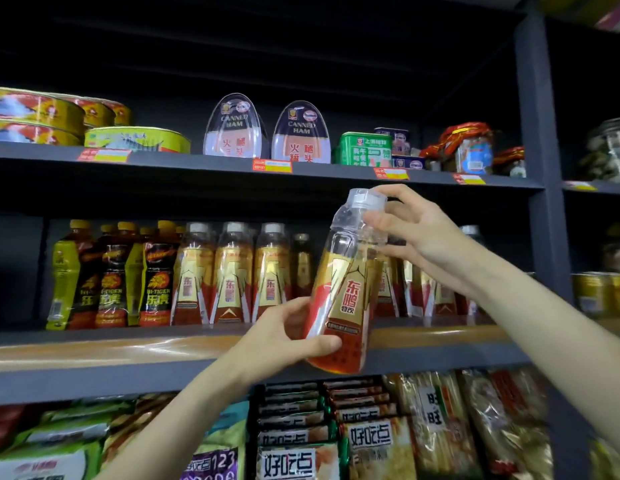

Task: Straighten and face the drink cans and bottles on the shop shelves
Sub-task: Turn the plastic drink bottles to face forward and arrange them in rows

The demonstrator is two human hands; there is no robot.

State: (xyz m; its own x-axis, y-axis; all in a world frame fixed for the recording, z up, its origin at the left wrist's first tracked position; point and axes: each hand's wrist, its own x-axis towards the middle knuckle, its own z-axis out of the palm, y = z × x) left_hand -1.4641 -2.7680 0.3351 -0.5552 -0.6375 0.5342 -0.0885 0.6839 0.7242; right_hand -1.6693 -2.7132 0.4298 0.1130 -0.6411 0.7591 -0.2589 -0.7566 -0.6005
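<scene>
Up top we've got 2 canned ham tins point(267, 133) mid-shelf, flat fish tins point(41, 116) at the left end, a green tin point(365, 148) further right. Snack packs point(336, 434) fill the bottom shelf.

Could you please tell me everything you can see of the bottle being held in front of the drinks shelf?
The bottle is clear plastic with a clear dome cap over a white lid, holding amber drink. A gold and red label with Chinese characters faces the camera. It tilts with its top to the right, off the shelf. The left hand grips its lower body; the right hand pinches its neck.
</scene>
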